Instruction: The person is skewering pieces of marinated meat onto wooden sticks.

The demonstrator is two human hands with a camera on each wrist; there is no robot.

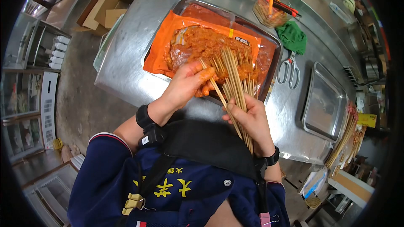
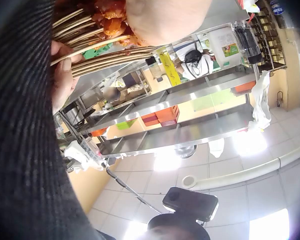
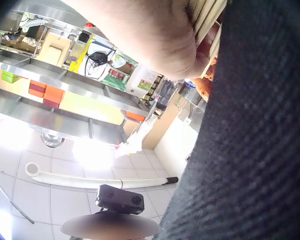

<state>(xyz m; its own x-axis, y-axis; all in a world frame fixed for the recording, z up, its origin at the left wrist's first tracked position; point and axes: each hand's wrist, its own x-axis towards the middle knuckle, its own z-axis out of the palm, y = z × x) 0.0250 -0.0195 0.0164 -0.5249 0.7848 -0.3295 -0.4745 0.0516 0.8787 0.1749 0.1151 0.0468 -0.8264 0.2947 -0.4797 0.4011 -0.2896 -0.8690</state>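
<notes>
In the head view the left hand (image 1: 191,83), smeared with orange sauce, pinches the upper part of a wooden skewer (image 1: 215,87) between thumb and fingers. The right hand (image 1: 251,122) grips a bundle of skewers (image 1: 235,85), its thumb across the lower sticks. Beyond both hands lies an orange bag (image 1: 158,54) with sauced meat (image 1: 198,44) on it, in a metal tray (image 1: 275,42). The left wrist view shows the right hand (image 2: 63,77) at the sticks. Only part of the right hand (image 3: 145,40) and a few sticks appear in the right wrist view.
Right of the tray are scissors (image 1: 289,70), a green cloth (image 1: 291,37) and a plastic container (image 1: 269,13) with pens on top. An empty metal tray (image 1: 325,101) lies farther right, near more skewers (image 1: 343,136). Cardboard boxes (image 1: 110,6) stand at the upper left.
</notes>
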